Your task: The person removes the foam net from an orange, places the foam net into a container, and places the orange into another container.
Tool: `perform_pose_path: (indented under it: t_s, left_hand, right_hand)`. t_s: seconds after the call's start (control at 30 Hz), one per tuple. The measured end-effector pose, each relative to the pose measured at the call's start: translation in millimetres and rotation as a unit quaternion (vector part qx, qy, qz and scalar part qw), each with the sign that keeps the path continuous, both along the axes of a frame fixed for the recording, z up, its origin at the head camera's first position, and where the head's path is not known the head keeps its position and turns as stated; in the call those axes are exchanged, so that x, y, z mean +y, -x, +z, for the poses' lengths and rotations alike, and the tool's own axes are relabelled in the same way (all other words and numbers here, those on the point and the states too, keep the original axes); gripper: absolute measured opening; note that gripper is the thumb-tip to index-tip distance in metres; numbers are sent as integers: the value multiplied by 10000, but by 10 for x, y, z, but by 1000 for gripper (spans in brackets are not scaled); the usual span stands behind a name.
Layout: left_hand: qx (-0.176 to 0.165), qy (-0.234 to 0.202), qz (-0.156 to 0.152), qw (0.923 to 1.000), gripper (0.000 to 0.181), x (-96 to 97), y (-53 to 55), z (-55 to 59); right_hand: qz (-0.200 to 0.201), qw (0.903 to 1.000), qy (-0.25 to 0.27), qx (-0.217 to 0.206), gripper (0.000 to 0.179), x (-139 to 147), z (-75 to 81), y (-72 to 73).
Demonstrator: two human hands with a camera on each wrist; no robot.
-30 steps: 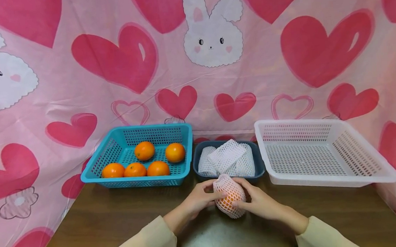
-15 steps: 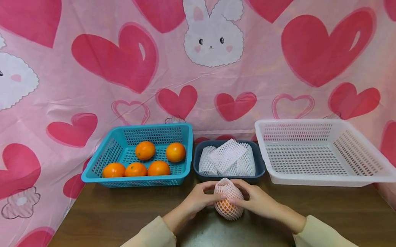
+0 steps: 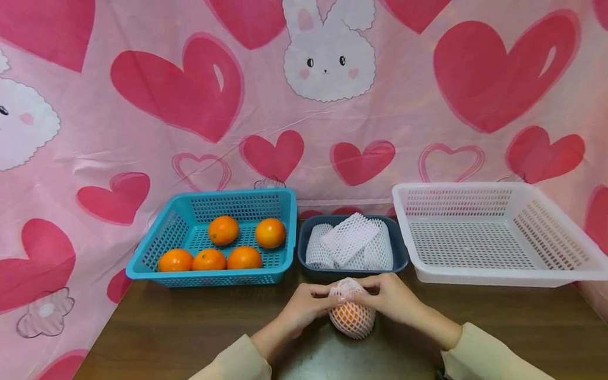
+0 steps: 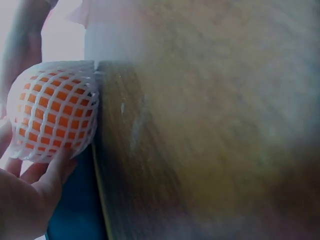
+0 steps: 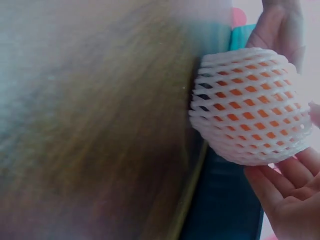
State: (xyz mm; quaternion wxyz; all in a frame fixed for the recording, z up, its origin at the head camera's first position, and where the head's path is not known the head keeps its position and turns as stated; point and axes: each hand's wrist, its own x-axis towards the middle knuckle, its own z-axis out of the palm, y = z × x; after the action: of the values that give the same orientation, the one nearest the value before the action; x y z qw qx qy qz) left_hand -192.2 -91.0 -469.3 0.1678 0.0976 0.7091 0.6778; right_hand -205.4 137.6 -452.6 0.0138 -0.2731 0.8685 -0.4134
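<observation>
An orange in a white foam net sleeve [image 3: 352, 318] stands on the table at the middle front, its orange skin showing through the mesh. My left hand [image 3: 303, 309] holds it from the left, thumb on the near side and fingers behind. From the right my right hand [image 3: 396, 301] grips the sleeve's upper part, and the two thumbs nearly meet near the top. In the left wrist view the netted orange [image 4: 55, 112] sits above the left fingers. The right wrist view shows the mesh [image 5: 252, 110] drawn over most of the fruit.
A teal basket [image 3: 145, 272] with several bare oranges [image 3: 224, 230] stands at back left. Behind the hands, a dark blue tray [image 3: 302, 255] holds folded white foam nets [image 3: 350, 240]. To the right is a white basket [image 3: 506, 279]. A pink printed cloth [image 3: 331, 123] hangs behind the table.
The sleeve's top, which stood up as a loose peak, is now lower and pressed around the orange. My right hand has shifted slightly up over the top; the left has barely moved.
</observation>
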Motion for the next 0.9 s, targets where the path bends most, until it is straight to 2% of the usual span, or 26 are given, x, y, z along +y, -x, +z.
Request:
perform_pose_path:
  t_s: [0.1,0.23,0.4,0.53,0.63,0.7,0.83,0.9]
  left_hand:
    - [407,284,46,9988,33,5,6,-14]
    - [940,710,146,9929,29,13,0,-9]
    - [1137,809,386,9895,23,8,-28,34]
    - [1260,756,580,9874,18,1,-50,63]
    - [1326,685,658,9866,16,2,-55,72]
    - [1306,637,693,9869,16,4,-53,77]
    - [1261,586,715,9877,17,7,-57,96]
    - [1289,571,704,9875,17,7,-59,109]
  right_hand:
    - [-95,9998,168,-106,37,-13,38,1]
    - [-94,9995,282,-63,32,-25,62,-6]
    - [-43,9984,484,271,22,-47,51,-27]
    - [1,9946,676,786,15,-73,6,-47]
    - [13,9888,700,1321,15,-90,-32,-54]
    - [6,9826,665,1733,17,-100,-50,-57]
    - [50,9638,522,2615,22,-115,-84,-51]
    - [105,9567,479,2868,24,-121,-91,-46]
